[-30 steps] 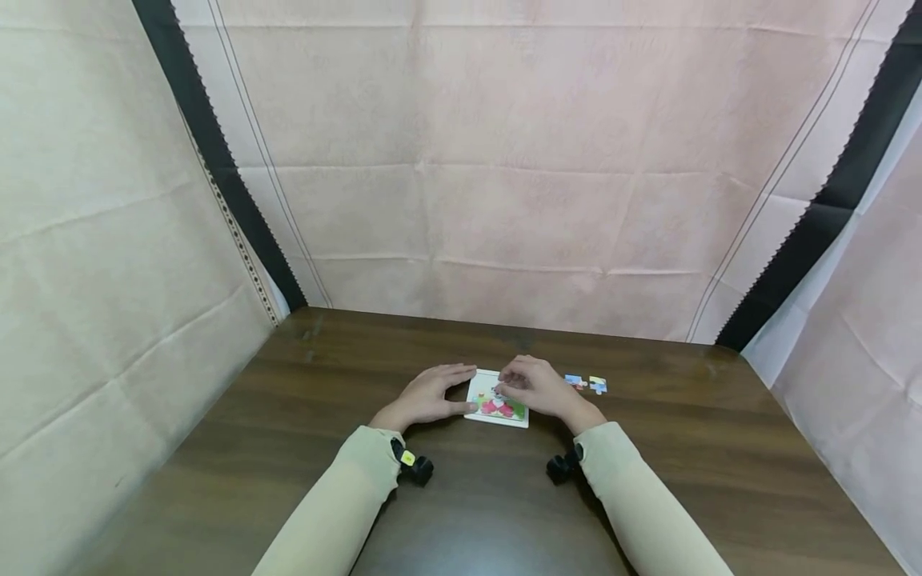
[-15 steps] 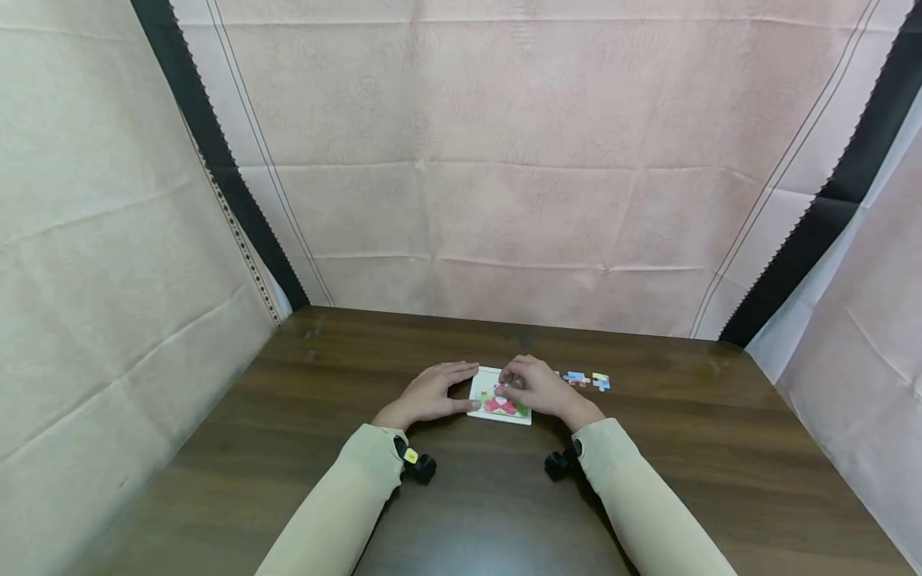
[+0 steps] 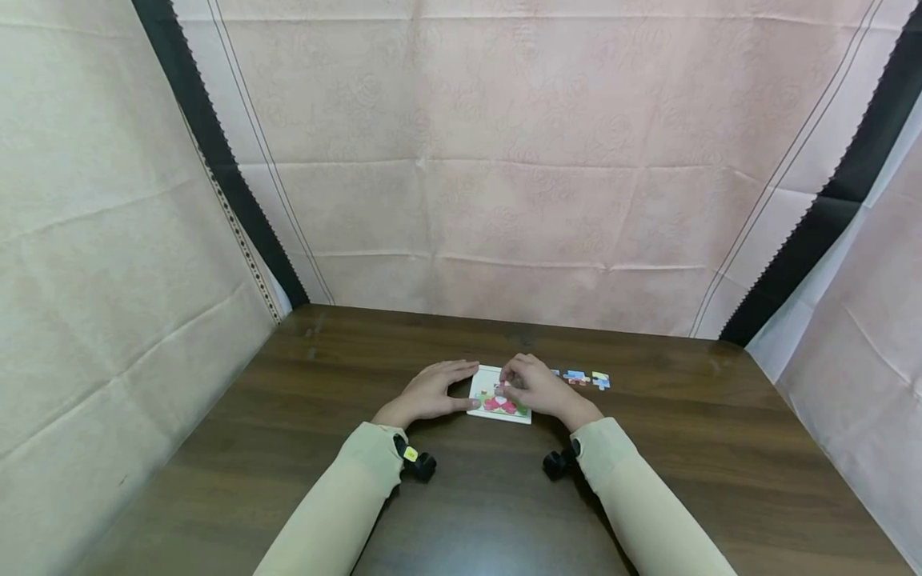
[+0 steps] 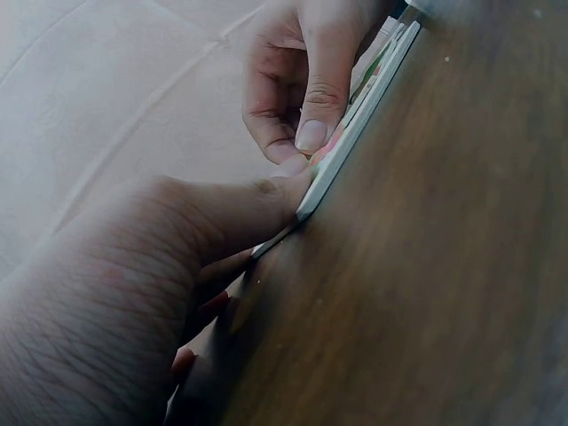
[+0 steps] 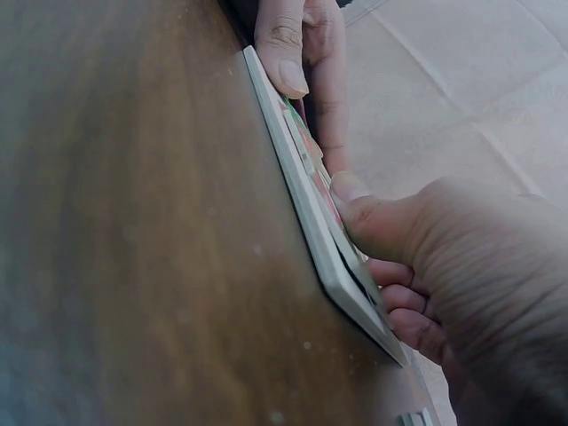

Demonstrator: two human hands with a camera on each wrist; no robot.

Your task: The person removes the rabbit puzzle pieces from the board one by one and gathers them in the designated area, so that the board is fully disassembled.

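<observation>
A small white-framed jigsaw tray (image 3: 487, 377) lies on the table, with pink and green puzzle pieces (image 3: 499, 406) fitted along its near part. My left hand (image 3: 432, 393) spans the tray's left side, fingers extended to the far corner and thumb at the near corner. In the left wrist view that thumb touches the tray edge (image 4: 355, 120). Over the tray's middle, my right hand (image 3: 539, 390) has curled fingers and pinches a puzzle piece (image 4: 327, 145) between thumb and index finger; the fingers hide most of it.
Loose blue puzzle pieces (image 3: 601, 381) lie on the brown wooden table (image 3: 648, 448) just right of the right hand, one partly covered by it. Pale cloth walls (image 3: 504, 200) with black strips surround the table's back and sides.
The view and the tray shift slightly; both hands stay almost in place. The right fingers move a little over the tray, and a further loose piece shows beside the right hand.
</observation>
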